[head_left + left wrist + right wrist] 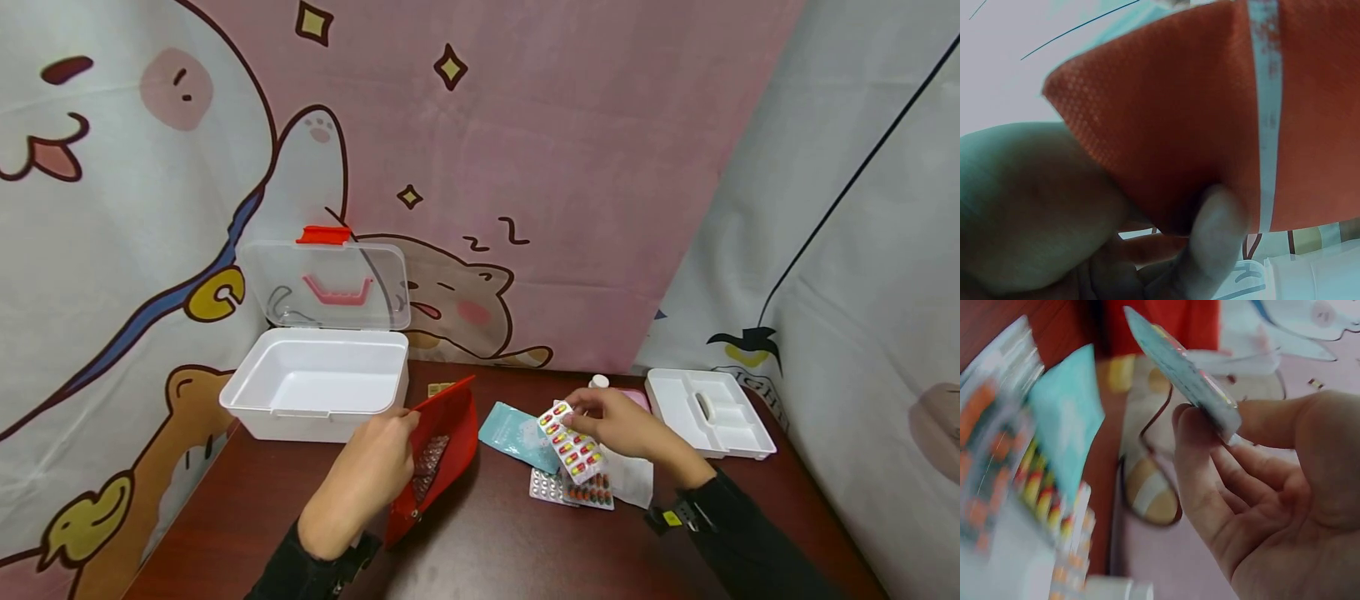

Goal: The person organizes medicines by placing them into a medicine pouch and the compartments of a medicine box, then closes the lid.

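My left hand [382, 462] grips the edge of a red pouch [459, 417] and tilts it up over the table; in the left wrist view the thumb presses its red fabric [1160, 119], which bears a pale stripe. A clear blister pack [431, 467] shows inside the pouch. My right hand [618, 421] pinches a blister pack of red and yellow capsules [572, 443] between thumb and fingers, above the other medicines. Below it lie a silver blister pack [551, 487], a pack of orange and dark capsules [592, 493] and a teal sachet [517, 435].
A white box [315, 421] with its clear lid [277, 287] raised stands at the back left. A white compartment tray [712, 412] lies at the right. A white-capped bottle [598, 382] and a white packet [632, 479] are by the right hand. A patterned cloth [562, 167] hangs behind.
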The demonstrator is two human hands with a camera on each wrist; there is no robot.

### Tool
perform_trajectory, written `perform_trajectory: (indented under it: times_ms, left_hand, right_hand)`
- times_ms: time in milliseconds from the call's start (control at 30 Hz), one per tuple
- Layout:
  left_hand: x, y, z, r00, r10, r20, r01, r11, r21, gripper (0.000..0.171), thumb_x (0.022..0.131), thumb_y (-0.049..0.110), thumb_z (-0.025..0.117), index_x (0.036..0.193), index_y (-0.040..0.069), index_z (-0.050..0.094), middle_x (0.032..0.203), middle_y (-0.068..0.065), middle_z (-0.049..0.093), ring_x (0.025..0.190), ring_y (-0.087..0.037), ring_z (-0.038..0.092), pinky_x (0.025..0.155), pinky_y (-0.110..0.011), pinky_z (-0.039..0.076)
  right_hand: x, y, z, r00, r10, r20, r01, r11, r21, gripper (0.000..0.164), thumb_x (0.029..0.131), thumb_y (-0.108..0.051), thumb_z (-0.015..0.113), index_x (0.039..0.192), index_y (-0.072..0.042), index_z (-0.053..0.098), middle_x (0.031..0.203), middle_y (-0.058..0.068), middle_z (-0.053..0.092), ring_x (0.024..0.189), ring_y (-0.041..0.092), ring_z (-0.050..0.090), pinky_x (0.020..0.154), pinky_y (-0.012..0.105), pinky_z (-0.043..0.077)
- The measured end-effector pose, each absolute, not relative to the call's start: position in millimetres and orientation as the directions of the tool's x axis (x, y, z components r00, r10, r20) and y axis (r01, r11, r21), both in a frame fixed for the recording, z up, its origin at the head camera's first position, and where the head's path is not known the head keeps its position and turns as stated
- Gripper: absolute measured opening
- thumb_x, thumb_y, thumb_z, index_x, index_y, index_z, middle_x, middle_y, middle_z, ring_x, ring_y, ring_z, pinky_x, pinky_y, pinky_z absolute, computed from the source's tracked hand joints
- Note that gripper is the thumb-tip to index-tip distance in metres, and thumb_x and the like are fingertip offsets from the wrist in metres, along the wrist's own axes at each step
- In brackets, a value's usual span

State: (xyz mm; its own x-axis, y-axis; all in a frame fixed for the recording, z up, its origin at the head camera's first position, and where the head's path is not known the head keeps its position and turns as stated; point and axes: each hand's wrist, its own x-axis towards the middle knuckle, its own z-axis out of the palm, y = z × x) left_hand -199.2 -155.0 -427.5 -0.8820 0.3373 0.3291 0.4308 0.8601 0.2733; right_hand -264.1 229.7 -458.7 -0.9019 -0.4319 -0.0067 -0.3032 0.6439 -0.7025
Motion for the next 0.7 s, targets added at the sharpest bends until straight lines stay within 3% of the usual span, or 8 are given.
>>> perform_trajectory:
  times_ms: [333,533,700]
  left_hand:
    - [-200,-155,-427,-0.892,0.327,0.312,0.414,0.867,0.276,0.023,0.09,-0.011,0.06,0.101,0.001,0.076,0.092,-0.007,0.072,0.079,-0.023,0.07,0.071,-0.041,0.06]
    - [-198,-155,-427,-0.896,0.329,0.3,0.412,0.866,0.282,0.025,0.09,-0.01,0.062,0.107,0.0,0.077,0.096,-0.009,0.074,0.081,-0.023,0.071,0.073,-0.041,0.062]
    - [-198,-154,-427,-0.904,0.321,0.283,0.399,0.87,0.289,0.029,0.091,-0.009,0.064,0.115,-0.003,0.078,0.105,-0.012,0.077,0.087,-0.024,0.074,0.078,-0.043,0.064]
  right_hand:
    - [-258,162,-434,-0.912,-0.397,-0.106,-0.059,0.383,-0.922,0.035,0.106,-0.02,0.071,0.135,-0.001,0.071,0.114,0.014,0.076,0.088,0.017,0.074,0.078,0.036,0.066]
    - [-260,125,-438,-0.912,-0.384,-0.142,0.035,0.271,-0.962,0.044,0.104,-0.013,0.071,0.141,0.009,0.065,0.115,0.017,0.076,0.087,0.015,0.075,0.079,0.036,0.068]
    - [-259,95,-445,-0.922,-0.361,-0.141,0.049,0.253,-0.966,0.047,0.103,-0.011,0.072,0.143,0.012,0.063,0.117,0.021,0.077,0.084,0.016,0.077,0.08,0.041,0.069]
